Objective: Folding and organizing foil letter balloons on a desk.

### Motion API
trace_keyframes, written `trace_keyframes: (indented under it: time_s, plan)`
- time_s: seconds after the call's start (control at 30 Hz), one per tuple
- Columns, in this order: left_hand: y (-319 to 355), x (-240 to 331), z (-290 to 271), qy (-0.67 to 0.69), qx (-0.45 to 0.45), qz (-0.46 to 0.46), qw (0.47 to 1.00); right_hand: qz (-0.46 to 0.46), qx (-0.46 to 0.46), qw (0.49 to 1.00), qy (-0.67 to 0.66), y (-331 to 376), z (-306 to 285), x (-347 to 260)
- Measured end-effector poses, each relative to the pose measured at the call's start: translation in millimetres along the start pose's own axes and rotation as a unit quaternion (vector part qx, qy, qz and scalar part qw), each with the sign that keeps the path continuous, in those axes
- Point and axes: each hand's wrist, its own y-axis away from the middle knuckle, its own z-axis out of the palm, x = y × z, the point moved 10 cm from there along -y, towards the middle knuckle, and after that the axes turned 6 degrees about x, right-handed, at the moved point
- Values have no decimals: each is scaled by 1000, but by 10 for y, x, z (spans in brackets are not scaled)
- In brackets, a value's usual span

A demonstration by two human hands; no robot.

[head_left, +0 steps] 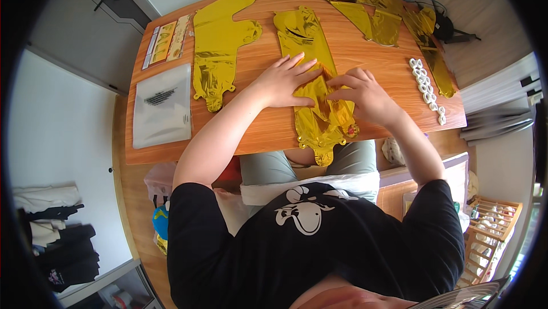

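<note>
Flattening a gold foil balloon on the wooden table (257,132)

My left hand (282,83) lay spread and my right hand (365,95) pressed fingertips-down on the deflated gold foil balloon (317,81) at the table's middle; it looked light, slippery, crinkly, best held by its edges.

**Desk: bystander items**

Flat gold foil balloon (220,46) lies left of centre. Clear plastic bag (162,105) sits at the desk's left edge; packaging card (167,41) sits at the far-left corner. Pile of gold foil balloons (379,18) is at the far-right corner, running down the right edge. Strip of white rings (427,89) lies near the right edge. Wooden desk (262,132).
</note>
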Motion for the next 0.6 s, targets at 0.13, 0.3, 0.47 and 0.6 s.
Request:
trace_keyframes:
  time_s: [0.13, 0.3, 0.47, 0.6]
  plan:
    - [-10, 4, -28, 0, -2, 5, 1000, -29, -130, 991, 4, -149, 108, -30]
    - [-22, -21, 12, 6, -8, 2, 1000, -86, -60, 994, -23, -332, 181, -252]
    - [-18, -54, 80, 5, 3, -2, 1000, -44, -70, 996, -36, -247, 355, -238]
    - [-29, 6, -11, 2, 9, 11, 1000, 3, 2, 996, -89, -138, 265, -83]
